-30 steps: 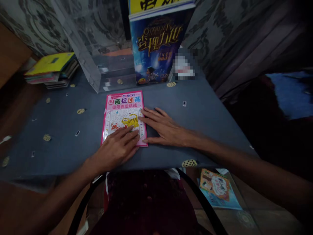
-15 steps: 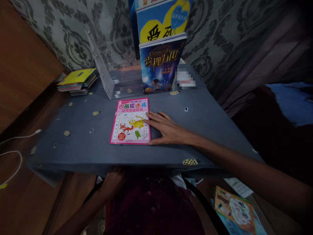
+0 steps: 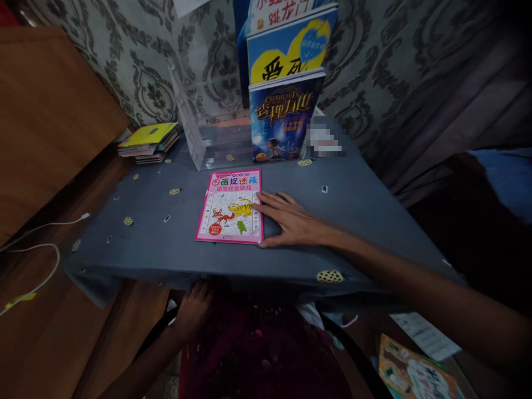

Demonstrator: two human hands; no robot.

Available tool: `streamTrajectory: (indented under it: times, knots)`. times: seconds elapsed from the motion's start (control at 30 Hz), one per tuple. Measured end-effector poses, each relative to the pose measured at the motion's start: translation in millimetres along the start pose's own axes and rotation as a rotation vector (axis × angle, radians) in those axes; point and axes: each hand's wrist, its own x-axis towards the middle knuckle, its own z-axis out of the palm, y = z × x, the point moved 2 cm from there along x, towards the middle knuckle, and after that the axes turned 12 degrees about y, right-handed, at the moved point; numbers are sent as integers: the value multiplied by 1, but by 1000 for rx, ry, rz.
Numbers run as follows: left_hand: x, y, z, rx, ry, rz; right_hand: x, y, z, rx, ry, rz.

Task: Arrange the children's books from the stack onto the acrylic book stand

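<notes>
A pink-bordered children's picture book (image 3: 230,213) lies flat on the table, its cover showing a fox and a yellow striped cat. My right hand (image 3: 288,219) is open, its fingers spread and its fingertips touching the book's right edge. The palm hovers over or rests on the cloth; which one I cannot tell. Below the table's front edge, my left hand (image 3: 194,305) lies in dim light near my lap, fingers loosely extended, holding nothing that I can see.
A clear acrylic stand (image 3: 189,124) rises behind the book, with several upright books beside it, a dark blue one (image 3: 286,122) in front. At the back left is a stack of books (image 3: 147,144). A patterned cloth (image 3: 158,249) covers the table. More books (image 3: 415,368) lie low at right.
The view has shifted slightly, so the table and everything on it appear farther right. My right hand keeps its place at the book's edge. My left hand stays low and looks sharper.
</notes>
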Motion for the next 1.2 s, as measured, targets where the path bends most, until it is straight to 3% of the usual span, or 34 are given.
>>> streamTrajectory:
  times: [0.3,0.53,0.8,1.0,1.2]
  knots:
    - [23,0,-1,30,-35,-1,0,3,1,-29,9,-23]
    - [29,18,5,-187,-77,-40,-1,2,0,-55,-14,-17]
    - [45,54,-13,-343,92,-123,0,5,1,-146,-41,-45]
    - [66,53,-12,-441,113,-156,1,1,-1,-153,-39,-45]
    - [61,52,-8,-426,138,-189,3,1,-2,-145,-53,-34]
